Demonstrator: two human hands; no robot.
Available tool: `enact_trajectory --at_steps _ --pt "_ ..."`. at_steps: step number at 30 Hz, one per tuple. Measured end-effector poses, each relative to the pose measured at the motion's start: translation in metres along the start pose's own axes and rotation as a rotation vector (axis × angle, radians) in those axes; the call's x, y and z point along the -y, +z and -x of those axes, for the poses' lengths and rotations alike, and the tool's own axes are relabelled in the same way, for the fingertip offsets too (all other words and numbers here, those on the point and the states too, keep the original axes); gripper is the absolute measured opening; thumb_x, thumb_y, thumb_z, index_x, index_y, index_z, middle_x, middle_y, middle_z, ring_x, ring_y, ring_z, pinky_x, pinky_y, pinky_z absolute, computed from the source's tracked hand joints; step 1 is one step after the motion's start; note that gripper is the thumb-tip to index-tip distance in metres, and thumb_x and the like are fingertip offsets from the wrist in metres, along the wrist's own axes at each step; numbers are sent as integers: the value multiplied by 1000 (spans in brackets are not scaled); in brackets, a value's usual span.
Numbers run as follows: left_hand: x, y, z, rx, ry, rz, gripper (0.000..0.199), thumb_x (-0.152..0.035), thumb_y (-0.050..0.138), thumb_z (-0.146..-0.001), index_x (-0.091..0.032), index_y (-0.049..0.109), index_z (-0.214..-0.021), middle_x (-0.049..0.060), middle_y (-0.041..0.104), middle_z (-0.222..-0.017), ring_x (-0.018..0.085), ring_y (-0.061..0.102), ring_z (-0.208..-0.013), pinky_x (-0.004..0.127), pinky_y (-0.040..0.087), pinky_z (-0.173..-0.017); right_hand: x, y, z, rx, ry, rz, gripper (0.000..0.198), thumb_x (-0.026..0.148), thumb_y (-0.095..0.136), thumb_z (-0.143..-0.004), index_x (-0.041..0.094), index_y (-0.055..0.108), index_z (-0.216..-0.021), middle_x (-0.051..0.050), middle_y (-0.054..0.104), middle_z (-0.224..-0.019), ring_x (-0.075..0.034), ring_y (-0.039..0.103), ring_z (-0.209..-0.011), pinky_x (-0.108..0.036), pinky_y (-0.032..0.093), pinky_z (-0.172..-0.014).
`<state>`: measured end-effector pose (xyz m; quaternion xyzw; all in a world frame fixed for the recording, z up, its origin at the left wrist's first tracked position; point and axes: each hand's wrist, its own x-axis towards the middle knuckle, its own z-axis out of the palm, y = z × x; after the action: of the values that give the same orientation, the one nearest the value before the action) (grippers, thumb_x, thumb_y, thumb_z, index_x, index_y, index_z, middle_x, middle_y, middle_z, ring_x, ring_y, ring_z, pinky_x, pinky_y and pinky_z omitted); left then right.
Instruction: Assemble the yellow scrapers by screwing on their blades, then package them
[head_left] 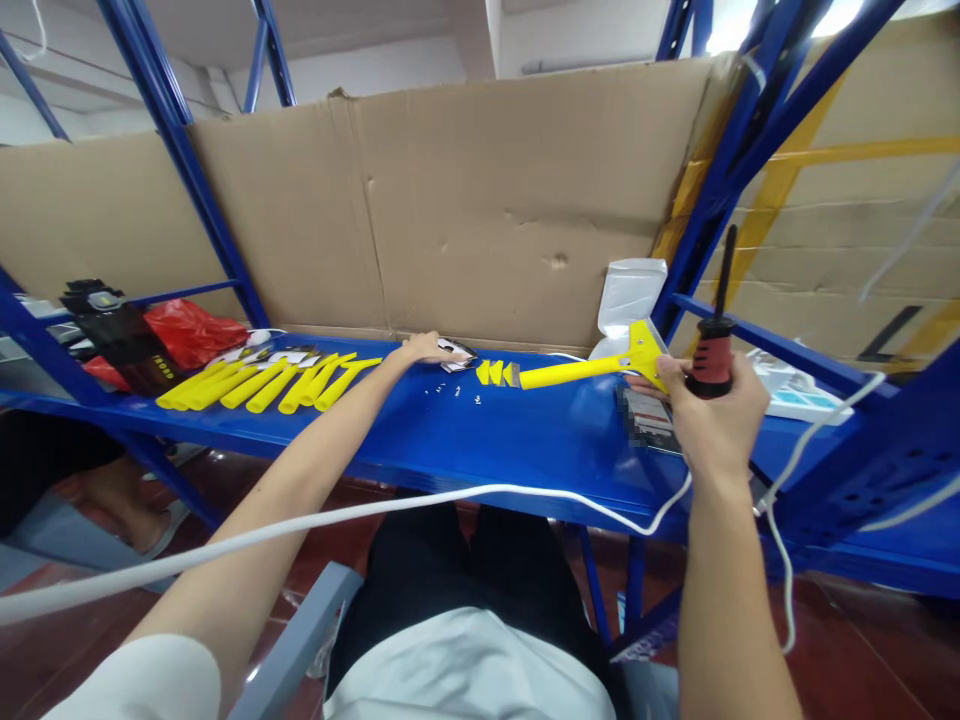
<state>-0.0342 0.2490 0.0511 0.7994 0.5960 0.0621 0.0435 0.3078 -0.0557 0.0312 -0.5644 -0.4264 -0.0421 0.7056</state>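
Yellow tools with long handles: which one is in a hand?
The yellow tool farthest right, its head gripped by the right hand; the others lie together at the picture's left, on the blue shelf.

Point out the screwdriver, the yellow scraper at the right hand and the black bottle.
Screwdriver (712,357), head view: on its red grip.
Yellow scraper (589,371), head view: on its handle.
Black bottle (126,343), head view: on its side.

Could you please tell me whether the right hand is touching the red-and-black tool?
Touching. The head view shows the right hand holding the red-and-black tool, its handle seated against the hand without a gap.
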Motion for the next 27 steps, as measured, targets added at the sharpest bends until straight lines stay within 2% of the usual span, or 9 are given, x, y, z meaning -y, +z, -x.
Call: enact_trajectory --at_steps 2,4,7,12,17,19,23,25,27 --pt "3 4 -1 -8 14 -19 125 -106 63 -74 -13 66 -157 32 67 -162 47 61 -154 51 49 -122 10 3 3 -50 4 -32 48 61 92 -78 28 58 -86 -10 75 -92 -32 73 -88 -46 64 -77" --pt "4 7 -2 -33 25 -36 123 -105 63 -76 -12 67 -156 33 63 -165 50 58 -156 55 47 -124 17 4 5 -64 -4 -19 49 61 93 -76 28 58 -84 -11 75 -89 -32 73 -85 -45 63 -75" --pt "1 11 -2 -77 34 -56 121 -103 65 -77 -11 67 -155 35 59 -167 53 53 -158 59 43 -127 19 5 5 -67 -18 37 49 63 92 -76 28 58 -85 -11 77 -90 -32 73 -87 -46 62 -81" --pt "-7 12 3 -142 50 -70 111 -94 72 -80 -9 69 -151 34 64 -161 52 56 -155 59 41 -129 15 2 3 -108 -38 105 37 53 85 -77 28 59 -85 -11 79 -91 -31 71 -87 -43 57 -84" --pt "-11 3 17 -248 82 -53 104 -82 72 -88 -8 61 -160 32 63 -163 50 55 -155 59 37 -131 11 1 1 -119 -53 139 36 54 83 -79 27 62 -88 -10 77 -93 -31 70 -90 -45 55 -91" --pt "-11 -5 28 -384 160 14 103 -77 70 -92 -11 52 -169 28 59 -169 47 51 -158 58 35 -133 10 1 1 -134 -58 142 37 56 83 -80 27 61 -88 -10 77 -93 -32 69 -90 -47 55 -94" --pt "-10 -20 63 -791 459 230 96 -65 70 -95 -17 43 -173 23 52 -176 40 49 -161 54 36 -134 11 2 1 -159 -49 80 43 59 86 -78 28 58 -88 -10 78 -94 -33 71 -90 -50 57 -95" --pt "-9 -21 84 -937 601 309 104 -66 77 -89 -18 41 -174 24 48 -178 43 44 -165 58 36 -135 11 2 2 -170 -57 88 42 60 85 -78 29 58 -86 -9 76 -91 -33 70 -90 -50 57 -95" --pt "-9 -16 101 -1003 681 374 116 -73 85 -77 -21 43 -172 24 46 -178 47 41 -167 62 37 -133 13 3 3 -164 -56 100 40 58 85 -77 28 60 -86 -8 75 -89 -32 69 -88 -49 57 -95"
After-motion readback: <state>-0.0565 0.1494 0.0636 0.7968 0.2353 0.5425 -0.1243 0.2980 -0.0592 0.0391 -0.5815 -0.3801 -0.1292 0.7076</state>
